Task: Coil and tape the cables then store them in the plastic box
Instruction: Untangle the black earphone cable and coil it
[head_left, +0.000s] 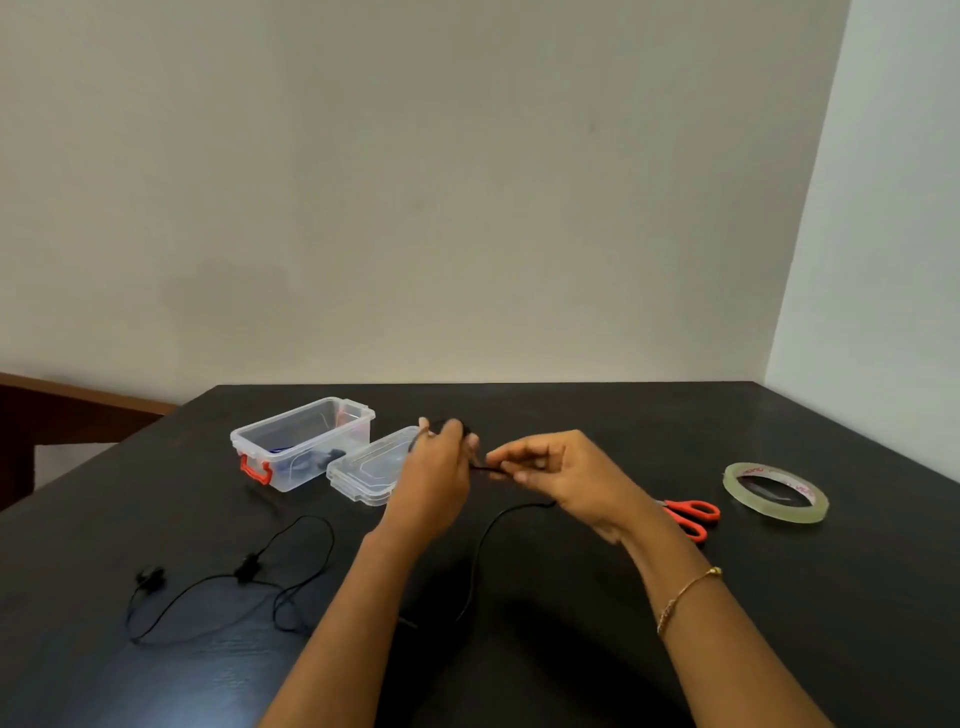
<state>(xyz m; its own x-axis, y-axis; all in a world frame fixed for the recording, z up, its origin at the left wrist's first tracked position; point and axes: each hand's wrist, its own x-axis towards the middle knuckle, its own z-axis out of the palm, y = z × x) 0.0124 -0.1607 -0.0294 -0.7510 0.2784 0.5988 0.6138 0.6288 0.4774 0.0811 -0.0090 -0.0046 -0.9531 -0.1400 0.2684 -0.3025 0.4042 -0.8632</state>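
My left hand (439, 467) holds a partly wound black cable, its fingers curled round the loops. My right hand (563, 478) pinches the same black cable (480, 551) just to the right, and the free length hangs down to the table and trails toward me. A second black cable with earbuds (228, 587) lies loose at the front left. The clear plastic box (304, 441) with red latches stands open at the back left, with a blue and dark cable inside. Its clear lid (366, 473) lies beside it, partly behind my left hand.
Red-handled scissors (693, 514) lie right of my right hand. A roll of clear tape (774, 491) lies flat further right. The black table (623, 415) meets a pale wall at the back and right. A gold bracelet sits on my right wrist.
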